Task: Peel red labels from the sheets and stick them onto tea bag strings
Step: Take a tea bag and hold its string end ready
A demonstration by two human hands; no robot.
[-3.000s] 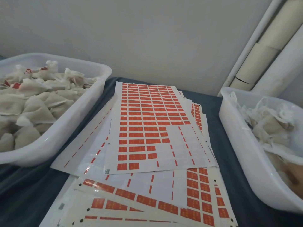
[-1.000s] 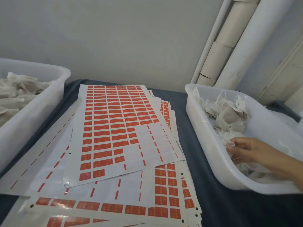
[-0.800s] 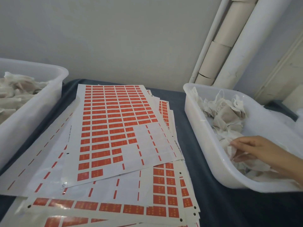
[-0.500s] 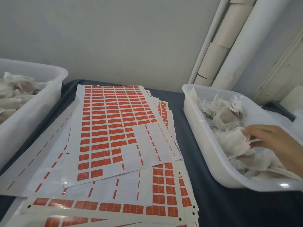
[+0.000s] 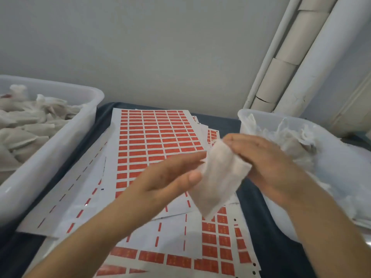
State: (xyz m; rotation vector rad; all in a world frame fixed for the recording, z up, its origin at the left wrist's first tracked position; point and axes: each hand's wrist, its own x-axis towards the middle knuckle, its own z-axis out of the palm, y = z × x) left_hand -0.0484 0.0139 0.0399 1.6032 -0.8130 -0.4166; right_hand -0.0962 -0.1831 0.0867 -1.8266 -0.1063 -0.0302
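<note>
Since half a second ago: right hand [image 5: 267, 159] has left the right bin [image 5: 325, 197] and now holds one tea bag [image 5: 218, 177] up over the label sheets [image 5: 156, 141]; left hand [image 5: 168, 177], not in view before, has come up to meet it.

Landmark: tea bag.
- Tea bag: white mesh pouch, tilted, upper end toward the far right, lower end hanging toward the viewer. Held in the air above the sheets, not touching them. String not discernible (motion blur).
- Right hand: on the bag's right side, fingers curled round its upper edge, clamped on it.
- Left hand: on the bag's left side, thumb and fingertips pinching the left edge.
- Label sheets: below and left of the bag, a fanned stack on a dark cloth [image 5: 253, 199]; top sheet mostly full of red labels [image 5: 160, 135], lower rows peeled bare.
- Right bin: right of the bag, white plastic, heaped with more pouches.
- Left bin [image 5: 50, 167]: far left of the bag, white plastic, also filled with pouches.
- White pipes [image 5: 301, 63]: behind the bag, against the wall.
</note>
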